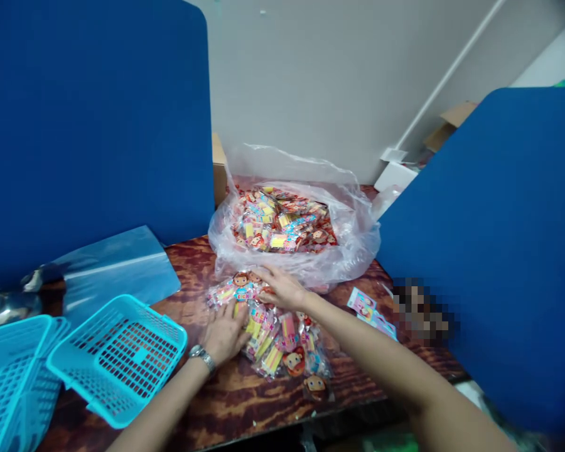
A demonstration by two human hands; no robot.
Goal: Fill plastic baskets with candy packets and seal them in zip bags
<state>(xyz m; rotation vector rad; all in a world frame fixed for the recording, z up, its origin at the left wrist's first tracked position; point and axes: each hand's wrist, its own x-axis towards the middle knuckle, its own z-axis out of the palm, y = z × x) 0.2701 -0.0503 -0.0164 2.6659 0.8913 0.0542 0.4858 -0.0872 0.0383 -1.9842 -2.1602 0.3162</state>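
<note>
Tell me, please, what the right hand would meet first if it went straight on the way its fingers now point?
The right hand points up-left over the loose packets. Going straight on, it would probably first meet the clear plastic bag full of packets, at its near-left bulge, though depth is unclear.

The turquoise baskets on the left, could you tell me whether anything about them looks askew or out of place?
Yes. The nearer turquoise basket sits tilted, one edge propped on the second basket, and its near corner overhangs the wooden table edge. Both hands, left hand and right hand, rest on the loose snack packets.
</note>
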